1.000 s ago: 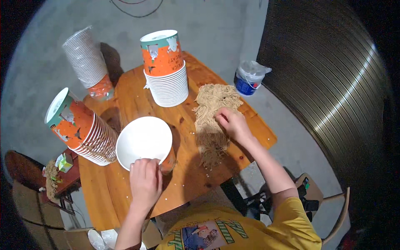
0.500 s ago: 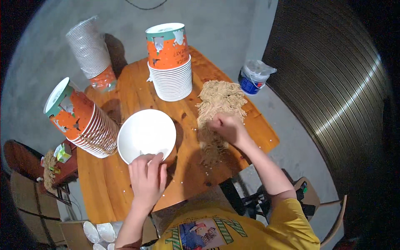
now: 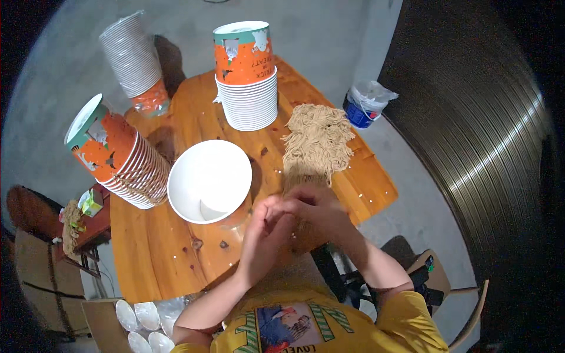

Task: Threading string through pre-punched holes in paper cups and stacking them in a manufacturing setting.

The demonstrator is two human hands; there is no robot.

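Noodles (image 3: pixel 318 141) just beyond joined hands (image 3: pixel 294 215)

Wooden bench (image 3: pixel 176 265), knotty boards, crumbs scattered. On it: open white paper bowl (image 3: pixel 209 179) near centre; heap of tan noodles (image 3: pixel 318 141) to its right; upright stack of orange-and-white bowls (image 3: pixel 247 76) at far edge; two tilted stacks (image 3: pixel 120 156) (image 3: pixel 135 62) at left.

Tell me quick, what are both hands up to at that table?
Left hand and right hand together at the near end of the noodle pile. Grip unclear. Empty white bowl beside them. Nothing between.
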